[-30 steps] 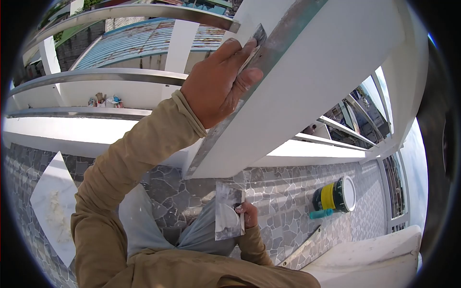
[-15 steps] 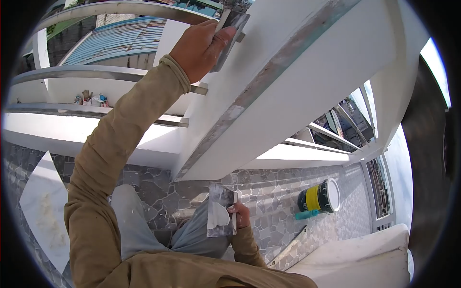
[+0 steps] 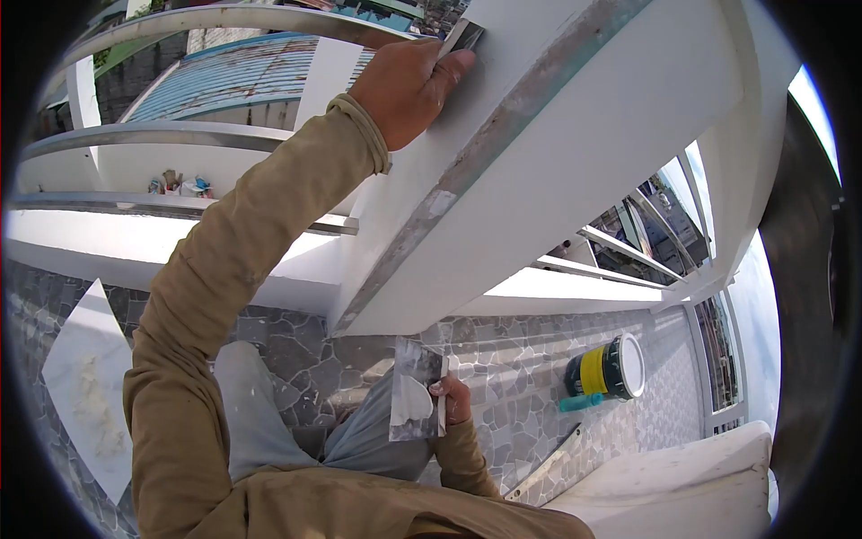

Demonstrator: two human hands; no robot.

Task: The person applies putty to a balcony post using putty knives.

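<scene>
At the top, my left hand (image 3: 409, 90) grips a flat metal blade (image 3: 463, 38) by its edge, with the thumb over it. The blade lies close to or on the side face of the white column (image 3: 530, 153), beside its grey, patchy edge strip (image 3: 485, 144). Lower down, my right hand (image 3: 455, 399) is closed round the handle side of a wide metal plate (image 3: 417, 359). White paste (image 3: 410, 401) sits on the plate's face, which is turned up toward the camera over my legs.
Metal railings (image 3: 162, 135) run on the left beside a low white wall (image 3: 117, 235). A white board with dried paste (image 3: 97, 386) lies on the stone-patterned floor (image 3: 287, 350). On the right are a bucket with a yellow label (image 3: 593, 370), a teal object (image 3: 581, 402) and a long strip (image 3: 543, 463).
My left hand and its blade have shifted slightly right, and less of the blade shows. The view has moved a little; my right hand still holds the plate.
</scene>
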